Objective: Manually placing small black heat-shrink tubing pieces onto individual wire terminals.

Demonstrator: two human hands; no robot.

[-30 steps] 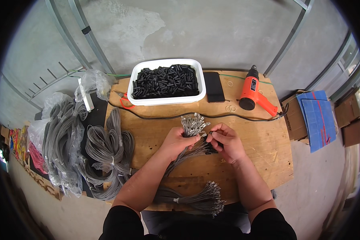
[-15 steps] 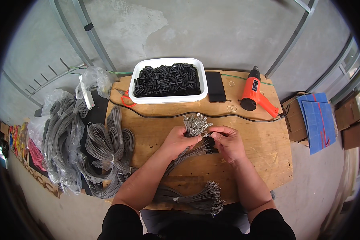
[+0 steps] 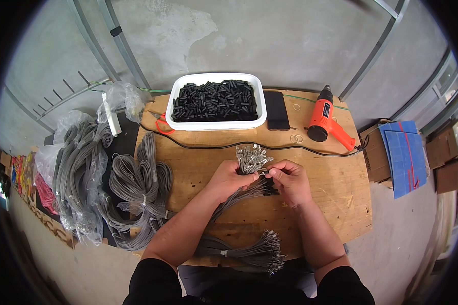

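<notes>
My left hand [image 3: 227, 180] is closed around a bundle of grey wires, whose silvery metal terminals [image 3: 252, 157] fan out above the fist. Just to the right, my right hand [image 3: 290, 183] is closed in a pinch at the edge of that bundle, thumb and forefinger on what looks like a single wire terminal [image 3: 263, 173]. Beneath the hands lie more grey wires [image 3: 239, 197], with black sleeves at their ends, partly hidden by my right hand. Nearer to me a second tied bundle of grey wires [image 3: 244, 252] rests with its metal terminals pointing right.
A white tub [image 3: 263, 104] holding many short black sleeves stands at the back of the wooden table [image 3: 336, 203]. Beside it are a black phone [image 3: 277, 109] and an orange heat gun [image 3: 324, 119]. Red-handled scissors [image 3: 164, 124], a black cable [image 3: 213, 147] and coiled grey wires [image 3: 137, 178] lie left.
The view has shifted slightly. My right fingertips have moved a little at the bundle's edge; my left hand keeps its hold.
</notes>
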